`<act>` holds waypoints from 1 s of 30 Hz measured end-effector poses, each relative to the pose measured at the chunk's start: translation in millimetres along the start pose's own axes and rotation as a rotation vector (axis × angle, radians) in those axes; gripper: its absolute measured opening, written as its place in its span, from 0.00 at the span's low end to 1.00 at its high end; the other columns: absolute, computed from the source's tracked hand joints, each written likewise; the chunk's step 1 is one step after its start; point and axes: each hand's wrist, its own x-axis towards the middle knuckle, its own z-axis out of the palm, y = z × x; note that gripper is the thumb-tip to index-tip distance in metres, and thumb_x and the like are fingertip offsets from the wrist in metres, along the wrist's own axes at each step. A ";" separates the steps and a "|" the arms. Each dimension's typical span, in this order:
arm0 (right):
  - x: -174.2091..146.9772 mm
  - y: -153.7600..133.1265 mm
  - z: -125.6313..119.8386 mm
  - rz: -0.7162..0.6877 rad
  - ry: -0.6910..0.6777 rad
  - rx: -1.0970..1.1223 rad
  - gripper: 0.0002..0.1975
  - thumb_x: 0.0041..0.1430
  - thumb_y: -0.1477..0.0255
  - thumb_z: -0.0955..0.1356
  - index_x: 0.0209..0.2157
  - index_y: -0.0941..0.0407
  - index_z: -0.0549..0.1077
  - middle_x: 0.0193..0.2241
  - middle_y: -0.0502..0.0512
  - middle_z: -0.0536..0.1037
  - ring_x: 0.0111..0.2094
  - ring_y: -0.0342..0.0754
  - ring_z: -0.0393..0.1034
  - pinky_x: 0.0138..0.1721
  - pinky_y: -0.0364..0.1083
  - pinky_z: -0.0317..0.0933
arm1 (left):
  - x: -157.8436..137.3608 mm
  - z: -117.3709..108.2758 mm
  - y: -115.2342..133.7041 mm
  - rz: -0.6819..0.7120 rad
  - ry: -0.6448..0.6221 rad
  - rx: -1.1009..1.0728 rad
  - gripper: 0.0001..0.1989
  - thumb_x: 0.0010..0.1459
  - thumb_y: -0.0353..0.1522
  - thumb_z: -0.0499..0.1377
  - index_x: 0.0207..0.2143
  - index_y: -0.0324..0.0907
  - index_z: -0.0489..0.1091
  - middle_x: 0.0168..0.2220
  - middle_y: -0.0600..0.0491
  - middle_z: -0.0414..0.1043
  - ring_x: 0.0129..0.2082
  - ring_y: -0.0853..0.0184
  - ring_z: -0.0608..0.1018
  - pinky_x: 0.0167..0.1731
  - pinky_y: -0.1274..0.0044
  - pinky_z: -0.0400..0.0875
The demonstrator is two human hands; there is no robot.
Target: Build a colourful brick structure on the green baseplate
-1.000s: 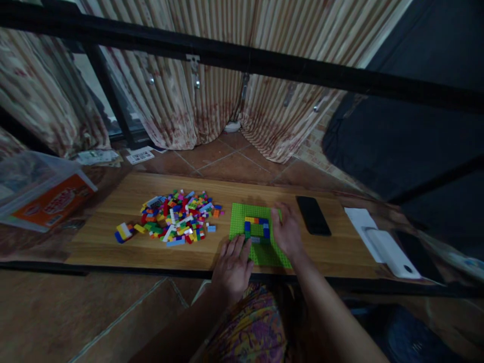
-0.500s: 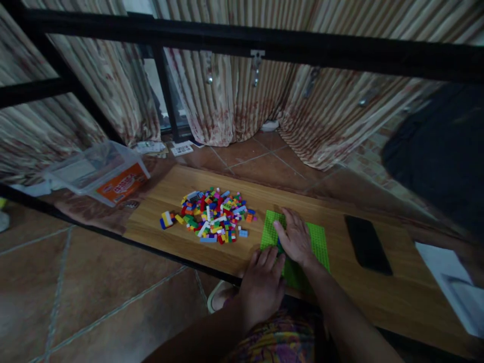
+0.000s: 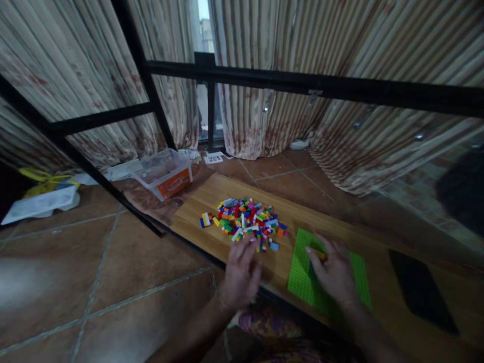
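My left hand (image 3: 242, 275) is at the near edge of a pile of mixed toy building bricks (image 3: 245, 219). Its fingers stretch toward the bricks, apart and slightly blurred, with nothing visible in them. Over the green baseplate (image 3: 300, 267), my right hand (image 3: 335, 269) has its thumb and fingers around an orange-yellow brick (image 3: 321, 255). Something dark blue shows below that brick, mostly covered by the hand. How the bricks join the plate is hidden.
The wooden board (image 3: 212, 196) carries pile, plate and a black flat phone-like object (image 3: 423, 290) at right. A clear plastic box (image 3: 162, 174) with an orange label stands beyond its left end. A black metal frame (image 3: 264, 78) crosses before striped curtains (image 3: 249, 121).
My left hand has left the baseplate and moved leftward to the brick pile. My right hand stays over the plate, an orange-yellow brick now showing at its fingers. The view has swung left.
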 end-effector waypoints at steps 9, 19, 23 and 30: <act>-64.6 -79.8 3.0 -0.095 0.030 0.200 0.15 0.63 0.66 0.63 0.50 0.54 0.71 0.48 0.59 0.74 0.52 0.55 0.66 0.53 0.59 0.59 | 55.2 -76.2 -125.1 -0.281 -0.018 0.239 0.35 0.48 0.28 0.58 0.61 0.36 0.56 0.59 0.39 0.63 0.59 0.50 0.65 0.58 0.57 0.60; -71.3 -86.1 -14.8 0.011 0.049 0.292 0.12 0.63 0.69 0.64 0.46 0.51 0.73 0.45 0.58 0.77 0.48 0.55 0.69 0.49 0.59 0.63 | 51.9 -81.7 -127.2 -0.442 0.134 -0.034 0.30 0.51 0.36 0.61 0.57 0.42 0.63 0.54 0.45 0.71 0.53 0.56 0.73 0.56 0.65 0.64; -76.3 -94.3 -3.7 0.043 0.016 0.274 0.12 0.63 0.70 0.63 0.47 0.52 0.73 0.46 0.58 0.77 0.49 0.55 0.69 0.50 0.59 0.64 | 51.7 -80.2 -122.7 -0.474 0.199 -0.067 0.28 0.50 0.37 0.63 0.54 0.42 0.67 0.53 0.46 0.72 0.54 0.56 0.73 0.57 0.64 0.64; -83.3 -122.5 16.2 -0.090 -0.112 0.319 0.14 0.63 0.75 0.62 0.48 0.51 0.72 0.47 0.56 0.77 0.49 0.52 0.69 0.50 0.57 0.65 | 47.4 -73.2 -114.1 -0.566 0.294 -0.209 0.29 0.54 0.38 0.62 0.56 0.38 0.65 0.54 0.43 0.70 0.54 0.57 0.73 0.57 0.65 0.63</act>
